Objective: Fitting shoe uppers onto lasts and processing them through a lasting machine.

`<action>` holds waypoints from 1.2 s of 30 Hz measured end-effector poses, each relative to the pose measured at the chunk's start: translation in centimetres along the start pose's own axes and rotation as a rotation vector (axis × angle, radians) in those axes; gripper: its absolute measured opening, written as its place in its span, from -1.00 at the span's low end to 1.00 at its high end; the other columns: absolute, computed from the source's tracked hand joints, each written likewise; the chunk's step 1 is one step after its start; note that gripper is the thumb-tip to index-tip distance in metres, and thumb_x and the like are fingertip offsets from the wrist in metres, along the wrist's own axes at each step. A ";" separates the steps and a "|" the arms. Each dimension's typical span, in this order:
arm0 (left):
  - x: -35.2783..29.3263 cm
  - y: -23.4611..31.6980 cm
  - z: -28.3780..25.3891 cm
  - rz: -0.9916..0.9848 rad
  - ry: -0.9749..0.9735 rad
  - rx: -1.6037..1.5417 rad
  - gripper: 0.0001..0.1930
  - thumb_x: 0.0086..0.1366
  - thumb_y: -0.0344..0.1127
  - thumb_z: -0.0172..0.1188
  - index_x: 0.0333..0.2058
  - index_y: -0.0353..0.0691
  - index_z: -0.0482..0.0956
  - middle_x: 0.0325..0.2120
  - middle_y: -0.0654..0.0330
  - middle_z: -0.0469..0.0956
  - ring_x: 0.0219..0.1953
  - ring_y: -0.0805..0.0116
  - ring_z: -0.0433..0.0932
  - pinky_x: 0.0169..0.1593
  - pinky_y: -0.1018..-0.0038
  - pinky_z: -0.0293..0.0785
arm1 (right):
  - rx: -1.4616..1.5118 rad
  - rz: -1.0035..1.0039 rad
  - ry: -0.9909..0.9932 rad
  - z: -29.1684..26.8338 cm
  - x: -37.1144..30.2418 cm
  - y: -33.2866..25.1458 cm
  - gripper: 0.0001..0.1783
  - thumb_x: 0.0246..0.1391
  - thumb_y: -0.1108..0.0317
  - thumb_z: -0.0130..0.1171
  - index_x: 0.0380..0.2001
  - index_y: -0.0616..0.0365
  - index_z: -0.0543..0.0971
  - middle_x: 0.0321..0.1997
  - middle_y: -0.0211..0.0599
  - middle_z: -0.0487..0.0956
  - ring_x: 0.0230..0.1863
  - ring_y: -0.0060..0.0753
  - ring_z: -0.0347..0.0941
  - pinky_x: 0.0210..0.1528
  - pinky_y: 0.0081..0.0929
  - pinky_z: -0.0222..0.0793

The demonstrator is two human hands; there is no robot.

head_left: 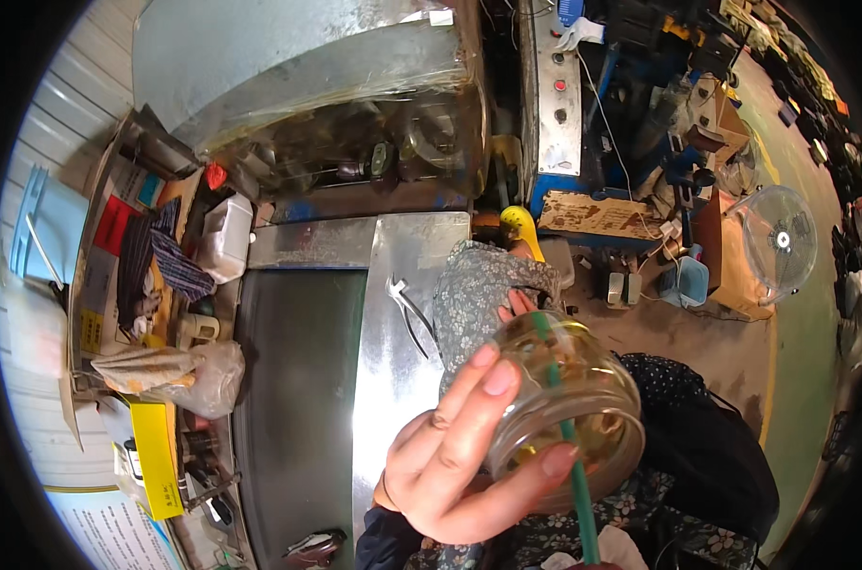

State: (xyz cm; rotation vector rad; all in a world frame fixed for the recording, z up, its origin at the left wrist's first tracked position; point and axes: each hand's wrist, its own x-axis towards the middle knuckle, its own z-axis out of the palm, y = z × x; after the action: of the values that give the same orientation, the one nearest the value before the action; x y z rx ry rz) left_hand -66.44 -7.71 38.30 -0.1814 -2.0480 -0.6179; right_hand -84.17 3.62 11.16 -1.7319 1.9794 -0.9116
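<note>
My left hand (pixel 450 456) is closed around a clear glass jar (pixel 597 380), tilted with its open mouth toward me. A green straw (pixel 555 370) stands in the jar and runs out over its rim to the lower edge. Some yellowish bits show inside. Beyond the jar, the fingertips of my right hand (pixel 517 306) lie stretched out against floral cloth (pixel 493 275) over my leg; the jar hides the rest of that hand. Metal pincers (pixel 414 318) rest on the steel ledge (pixel 393 380) to the left.
A dark belt (pixel 303 380) runs left of the ledge, carrying a brown shoe (pixel 314 548). Ahead stands a large metal machine (pixel 326 57). A cluttered shelf (pixel 179 237) lines the left. A yellow clog (pixel 519 228), blue bin (pixel 688 280) and round fan (pixel 783 240) are beyond the jar.
</note>
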 end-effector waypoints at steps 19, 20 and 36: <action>2.0 -0.8 2.9 -0.042 -0.156 -0.064 -0.70 -0.10 -0.46 0.48 -0.31 -0.19 0.66 0.10 -0.50 0.34 -0.02 -0.37 0.56 -0.02 0.01 0.62 | 0.700 -0.097 0.120 -1.0 1.0 0.5 -0.14 0.23 0.12 0.14 0.46 0.12 0.02 0.54 -0.14 -0.04 0.55 -0.08 -0.20 0.54 -0.21 -0.31; 2.7 -0.7 3.9 -0.025 -0.173 -0.094 -0.70 -0.10 -0.46 0.48 -0.31 -0.19 0.66 0.10 -0.50 0.34 -0.02 -0.37 0.56 -0.02 0.01 0.62 | 0.714 -0.078 0.150 -1.0 1.1 -0.4 -0.15 0.22 0.12 0.15 0.45 0.12 0.03 0.54 -0.14 -0.03 0.55 -0.08 -0.20 0.54 -0.21 -0.30; 5.2 -1.8 10.5 -0.057 -0.196 -0.106 -0.68 -0.05 -0.34 0.52 -0.27 -0.11 0.66 0.09 -0.48 0.35 -0.07 -0.31 0.61 -0.07 0.09 0.66 | 1.085 -0.055 0.090 3.5 2.5 -8.3 -0.23 0.18 0.12 0.21 0.37 0.15 0.19 0.51 -0.11 0.03 0.51 0.03 -0.09 0.51 -0.14 -0.18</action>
State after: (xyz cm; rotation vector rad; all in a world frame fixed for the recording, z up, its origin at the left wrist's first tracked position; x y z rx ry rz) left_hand -77.89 -4.66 37.65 -0.2556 -2.2156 -0.7709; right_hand -76.25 0.01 14.51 -1.0885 1.0570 -1.6656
